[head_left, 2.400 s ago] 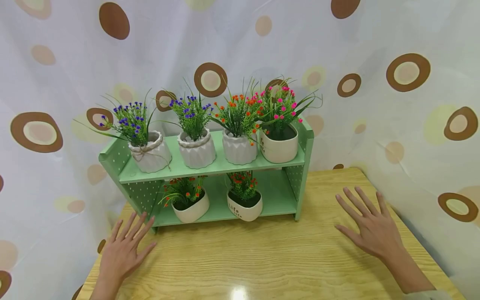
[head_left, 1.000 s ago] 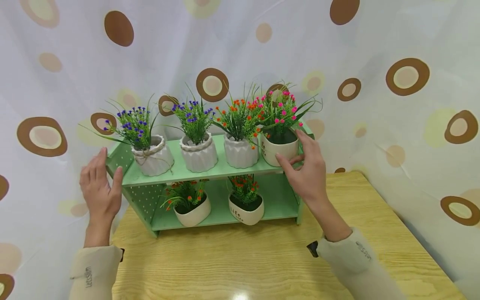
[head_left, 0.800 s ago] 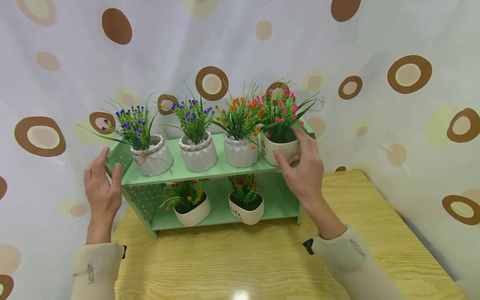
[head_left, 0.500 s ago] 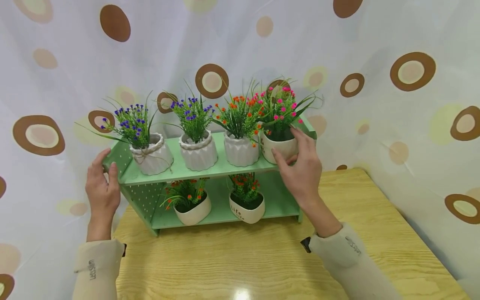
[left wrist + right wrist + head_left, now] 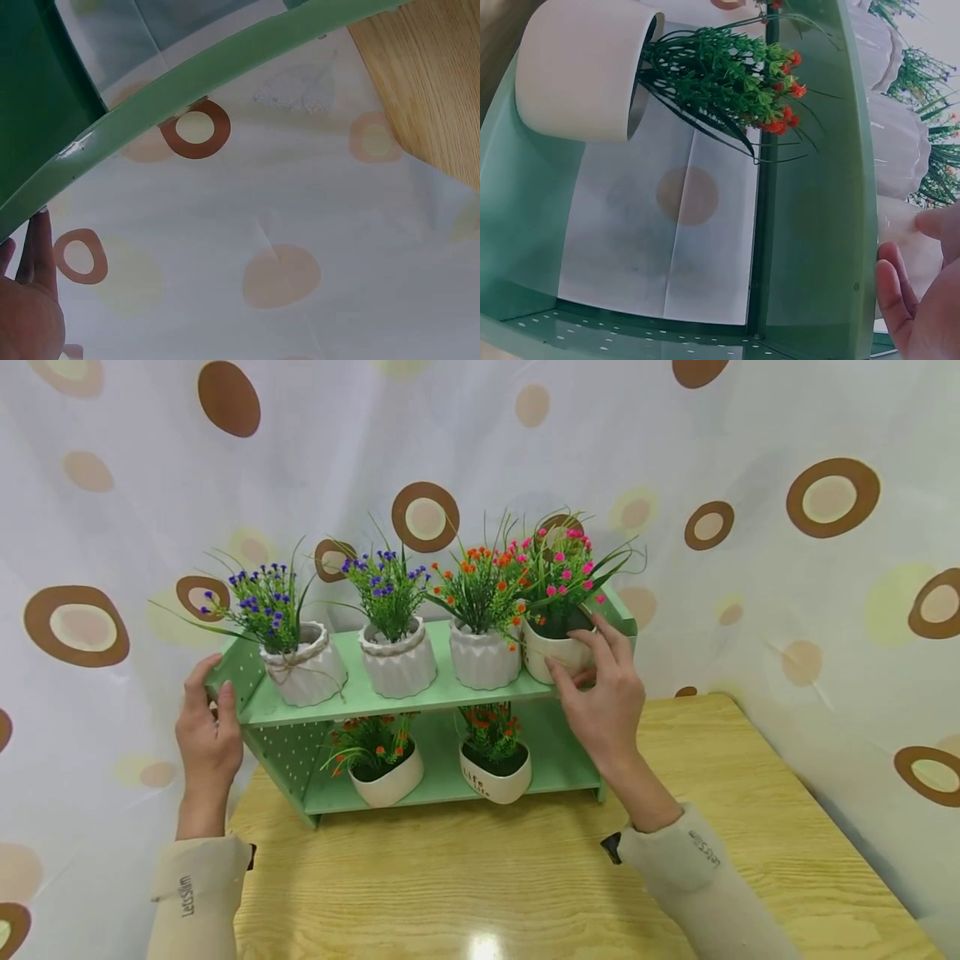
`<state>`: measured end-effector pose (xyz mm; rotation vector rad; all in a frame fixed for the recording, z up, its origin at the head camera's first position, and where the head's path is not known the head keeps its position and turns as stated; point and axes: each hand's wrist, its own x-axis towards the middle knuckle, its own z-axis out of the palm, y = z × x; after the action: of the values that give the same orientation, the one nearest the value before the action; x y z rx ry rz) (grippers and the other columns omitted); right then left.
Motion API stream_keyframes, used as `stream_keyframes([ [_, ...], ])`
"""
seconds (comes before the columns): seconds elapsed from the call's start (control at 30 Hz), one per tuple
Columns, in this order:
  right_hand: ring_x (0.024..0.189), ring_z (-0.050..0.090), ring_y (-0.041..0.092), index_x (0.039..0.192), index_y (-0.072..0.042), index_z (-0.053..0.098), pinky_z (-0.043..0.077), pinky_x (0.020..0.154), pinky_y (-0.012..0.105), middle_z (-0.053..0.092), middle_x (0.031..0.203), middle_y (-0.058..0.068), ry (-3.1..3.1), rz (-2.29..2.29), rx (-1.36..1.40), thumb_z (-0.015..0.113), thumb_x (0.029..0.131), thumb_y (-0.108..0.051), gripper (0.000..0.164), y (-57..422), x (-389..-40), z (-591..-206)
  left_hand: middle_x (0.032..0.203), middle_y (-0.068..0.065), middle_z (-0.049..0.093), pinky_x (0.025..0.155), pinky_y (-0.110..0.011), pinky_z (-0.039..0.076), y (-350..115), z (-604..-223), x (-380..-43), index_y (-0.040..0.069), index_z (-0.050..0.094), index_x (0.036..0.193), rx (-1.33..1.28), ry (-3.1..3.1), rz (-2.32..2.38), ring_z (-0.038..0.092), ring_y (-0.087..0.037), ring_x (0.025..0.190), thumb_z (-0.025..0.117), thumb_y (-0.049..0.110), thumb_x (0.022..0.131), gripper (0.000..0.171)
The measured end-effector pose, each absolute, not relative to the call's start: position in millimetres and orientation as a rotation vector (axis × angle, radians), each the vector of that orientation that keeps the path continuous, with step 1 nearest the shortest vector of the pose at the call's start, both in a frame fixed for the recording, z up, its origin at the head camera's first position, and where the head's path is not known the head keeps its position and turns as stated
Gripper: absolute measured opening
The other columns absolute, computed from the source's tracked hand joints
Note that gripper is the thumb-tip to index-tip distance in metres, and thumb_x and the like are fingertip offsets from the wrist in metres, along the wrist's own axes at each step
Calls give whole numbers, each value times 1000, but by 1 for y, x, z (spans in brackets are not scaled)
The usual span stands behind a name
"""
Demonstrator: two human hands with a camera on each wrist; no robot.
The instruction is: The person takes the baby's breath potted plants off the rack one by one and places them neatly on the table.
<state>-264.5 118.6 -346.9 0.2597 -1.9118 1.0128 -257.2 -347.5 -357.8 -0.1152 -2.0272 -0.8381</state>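
Handling seems begun: no longer splayed, right hand [image 5: 606,710] pinches rounded cream ceramic pot [image 5: 555,648]; left hand [image 5: 208,739], half-curled, holds green 2-tier shelf [image 5: 441,695].

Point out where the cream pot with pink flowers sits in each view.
Head: cream pot at the right end of the top shelf, in the grasp of the right hand.
Left wrist: not in the picture.
Right wrist: at the right edge, partly behind the hand; its pink flowers can't be made out.
Shared landmark: the green shelf, in head, left wrist and right wrist.
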Motion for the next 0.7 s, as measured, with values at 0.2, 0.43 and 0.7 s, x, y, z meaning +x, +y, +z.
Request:
stream_keyframes([
  [0.2, 64, 69, 28, 120, -3, 70, 55, 61, 38, 56, 149, 21, -1937, 1029, 256, 84, 89, -21, 39, 120, -261, -343, 104, -12, 56, 73, -19, 36, -346, -356, -259, 20, 47, 152, -117, -2021, -839, 42, 7, 83, 45, 22, 112, 40],
  [0.43, 65, 70, 28, 117, -2, 71, 53, 62, 29, 57, 149, 20, -1949, 1036, 258, 85, 88, -21, 38, 122, -259, -342, 116, -26, 57, 74, -21, 37, -347, -358, -259, 20, 47, 152, -103, -2032, -845, 42, 8, 87, 44, 25, 112, 40],
  [0.7, 62, 67, 28, 113, 1, 71, 41, 64, 2, 57, 148, 20, -1932, 1100, 305, 86, 86, -18, 36, 125, -252, -340, 120, -29, 58, 74, -23, 37, -347, -359, -258, 21, 46, 152, -91, -2041, -843, 42, 7, 87, 43, 26, 112, 41],
])
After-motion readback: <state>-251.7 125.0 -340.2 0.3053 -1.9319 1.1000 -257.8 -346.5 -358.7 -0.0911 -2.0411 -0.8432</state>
